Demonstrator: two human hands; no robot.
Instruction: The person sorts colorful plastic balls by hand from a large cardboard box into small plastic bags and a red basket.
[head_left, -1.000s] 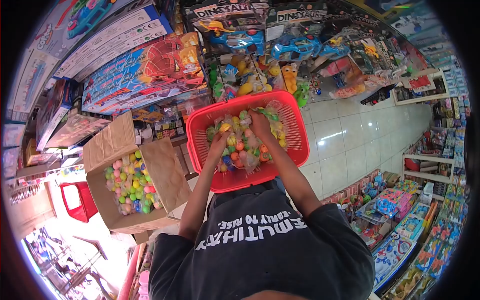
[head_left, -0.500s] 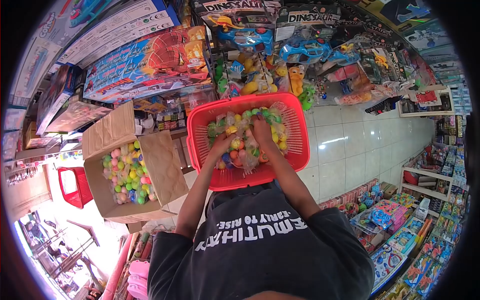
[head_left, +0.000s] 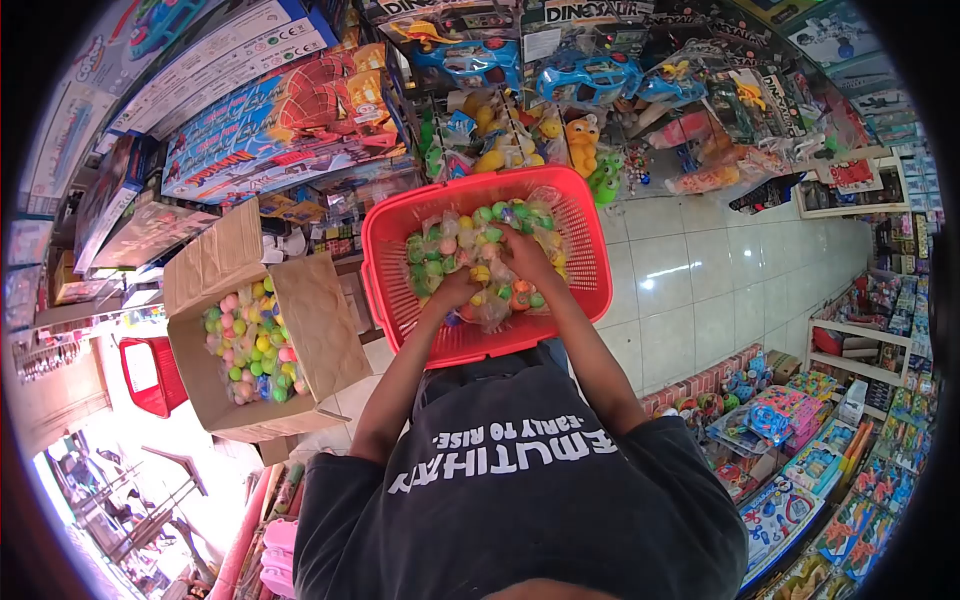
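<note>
Between my arms stands a red plastic basket (head_left: 588, 200) holding many colourful small balls in clear plastic bags. Inside it, my left hand (head_left: 457, 289) is closed on the clear plastic of a bag of balls (head_left: 490, 302), near a yellow ball. Slightly higher and to the right, my right hand (head_left: 526, 254) has its fingers curled into the same bagged balls; its fingertips are partly hidden among them. Left of the basket is an open cardboard box (head_left: 325, 325) with more colourful balls (head_left: 255, 345) inside.
Toy boxes (head_left: 285, 125) are stacked at the upper left, and packaged dinosaur toys (head_left: 590, 75) stand beyond the basket. A second red basket (head_left: 165, 375) is at far left. Shelves of packaged toys (head_left: 790, 510) line the right side of the tiled floor (head_left: 680, 285).
My left hand has shifted lower and closer to the near side of the basket, and the bagged balls beneath my hands have moved. The whole view has shifted slightly.
</note>
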